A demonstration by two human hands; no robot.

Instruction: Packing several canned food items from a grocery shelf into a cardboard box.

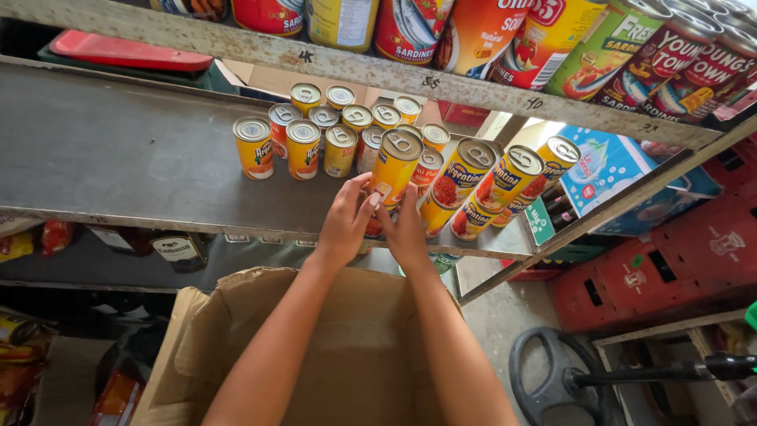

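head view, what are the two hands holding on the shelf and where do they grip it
Both the left hand and right hand clasp one yellow can low on its sides, near the base, at the shelf edge.

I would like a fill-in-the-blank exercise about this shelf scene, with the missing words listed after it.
1. Both hands, left hand and right hand, meet on a tall yellow metal can standing on the grey ____ shelf.
2. Below the arms sits an open brown ____ box.
3. The cans have ____ pull-tab lids.
4. On the floor at the right stand ____ plastic crates.

Missing words: metal; cardboard; silver; red
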